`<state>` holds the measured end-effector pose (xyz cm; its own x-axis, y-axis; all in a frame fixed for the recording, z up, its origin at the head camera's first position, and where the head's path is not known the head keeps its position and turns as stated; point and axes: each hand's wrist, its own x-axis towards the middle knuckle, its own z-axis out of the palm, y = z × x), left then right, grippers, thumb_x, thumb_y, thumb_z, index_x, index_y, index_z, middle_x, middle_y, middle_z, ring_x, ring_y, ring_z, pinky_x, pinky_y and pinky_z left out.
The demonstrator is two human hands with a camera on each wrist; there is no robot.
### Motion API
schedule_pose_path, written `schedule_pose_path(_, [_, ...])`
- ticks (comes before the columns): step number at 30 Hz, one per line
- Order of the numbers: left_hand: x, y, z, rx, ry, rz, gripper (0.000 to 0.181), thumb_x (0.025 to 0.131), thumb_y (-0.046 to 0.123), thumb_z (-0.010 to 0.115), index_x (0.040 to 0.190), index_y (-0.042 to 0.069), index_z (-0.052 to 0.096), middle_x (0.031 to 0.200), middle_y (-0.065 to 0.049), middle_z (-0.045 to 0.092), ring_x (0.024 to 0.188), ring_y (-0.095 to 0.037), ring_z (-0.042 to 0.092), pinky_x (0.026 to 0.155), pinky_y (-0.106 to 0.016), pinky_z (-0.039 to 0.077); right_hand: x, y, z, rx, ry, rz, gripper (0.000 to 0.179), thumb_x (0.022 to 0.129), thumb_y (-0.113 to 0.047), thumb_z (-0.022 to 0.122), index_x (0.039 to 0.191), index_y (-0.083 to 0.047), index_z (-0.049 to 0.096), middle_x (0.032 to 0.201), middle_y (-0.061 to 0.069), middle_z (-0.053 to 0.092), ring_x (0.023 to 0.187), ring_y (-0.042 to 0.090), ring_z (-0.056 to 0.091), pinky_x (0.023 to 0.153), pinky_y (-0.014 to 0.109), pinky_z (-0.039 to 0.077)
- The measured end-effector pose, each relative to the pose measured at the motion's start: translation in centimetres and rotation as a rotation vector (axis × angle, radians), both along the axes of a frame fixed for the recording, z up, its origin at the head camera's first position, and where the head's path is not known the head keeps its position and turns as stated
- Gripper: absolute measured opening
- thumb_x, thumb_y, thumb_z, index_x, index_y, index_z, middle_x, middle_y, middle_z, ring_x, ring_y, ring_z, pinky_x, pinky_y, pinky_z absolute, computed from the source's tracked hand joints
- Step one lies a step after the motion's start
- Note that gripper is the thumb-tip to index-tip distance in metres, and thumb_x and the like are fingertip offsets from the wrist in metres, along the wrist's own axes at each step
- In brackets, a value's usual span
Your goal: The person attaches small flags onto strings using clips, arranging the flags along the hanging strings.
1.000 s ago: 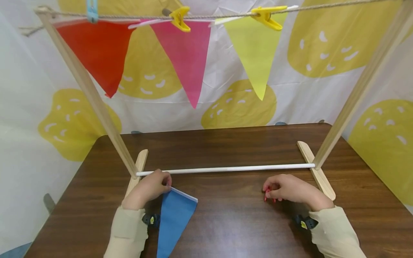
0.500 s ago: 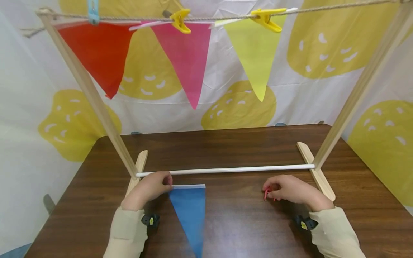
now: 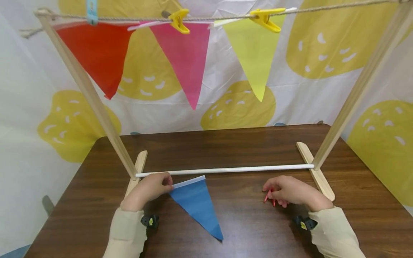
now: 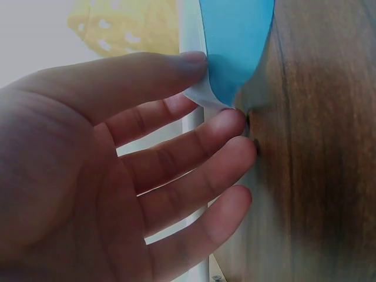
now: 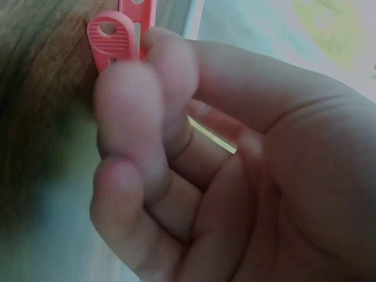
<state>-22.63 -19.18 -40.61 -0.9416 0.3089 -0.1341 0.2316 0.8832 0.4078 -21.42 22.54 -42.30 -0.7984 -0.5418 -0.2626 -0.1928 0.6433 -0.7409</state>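
Observation:
My left hand [image 3: 149,190] pinches one end of the white top edge of a blue triangular pennant [image 3: 199,204], near the left foot of the frame. Its tip points down and right, low over the table. Close up in the left wrist view, thumb and index finger grip the pennant's [image 4: 235,41] corner while the other fingers extend loosely. To the right, my right hand [image 3: 292,190] holds a red clothespin [image 5: 113,40] between thumb and fingers just above the table; part of it is hidden behind the fingertips.
A wooden frame with a white bottom rod [image 3: 232,170] stands on the brown table [image 3: 245,222]. From its rope [image 3: 213,17] hang red [image 3: 100,53], pink [image 3: 187,57] and yellow [image 3: 255,50] pennants, with yellow clothespins [image 3: 179,20] and a light blue clothespin [image 3: 91,12].
The blue pennant has swung about its held corner, its tip moving from lower left to lower right and its free top corner rising. Both hands stay almost in place.

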Motion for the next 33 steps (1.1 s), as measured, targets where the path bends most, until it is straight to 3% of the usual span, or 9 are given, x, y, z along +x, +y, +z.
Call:
schedule_pose_path(6, [-0.01,-0.24,0.12,0.004,0.008,-0.006,0.011,0.081,0.025,0.064,0.076,0.018,0.057,0.068,0.006,0.052,0.063,-0.012,0.046,0.061,-0.03,0.038,0.09,-0.14,0.13,0.002,-0.029,0.007,0.008,0.087,-0.009,0.054,0.091,-0.009,0.061,0.062,0.006,0.06,0.049,0.021,0.058,0.043,0.034,0.045])
schedule_pose_path(13, [0.03,-0.3,0.11,-0.006,-0.003,-0.015,0.008,0.083,0.022,0.062,0.077,0.018,0.06,0.069,0.006,0.054,0.065,-0.012,0.046,0.063,-0.031,0.039,0.02,-0.23,0.03,0.0,0.017,0.046,0.014,0.091,-0.016,0.051,0.089,-0.013,0.064,0.064,0.004,0.06,0.052,0.02,0.058,0.046,0.032,0.046])
schedule_pose_path(23, [-0.08,-0.3,0.05,-0.045,-0.001,-0.024,0.005,0.083,0.017,0.061,0.078,0.017,0.06,0.072,0.006,0.055,0.065,-0.012,0.046,0.064,-0.032,0.039,0.38,-0.32,0.26,0.031,0.101,0.008,0.013,0.089,-0.025,0.053,0.09,-0.014,0.058,0.067,0.001,0.056,0.055,0.017,0.054,0.048,0.028,0.044])
schedule_pose_path(33, [-0.15,-0.24,-0.06,-0.017,-0.01,-0.008,0.007,0.082,0.017,0.063,0.077,0.017,0.058,0.068,0.006,0.053,0.062,-0.013,0.046,0.06,-0.03,0.038,0.15,-0.28,0.19,0.063,0.118,-0.041,0.013,0.086,-0.027,0.058,0.09,-0.017,0.052,0.068,0.001,0.055,0.055,0.016,0.052,0.047,0.027,0.042])
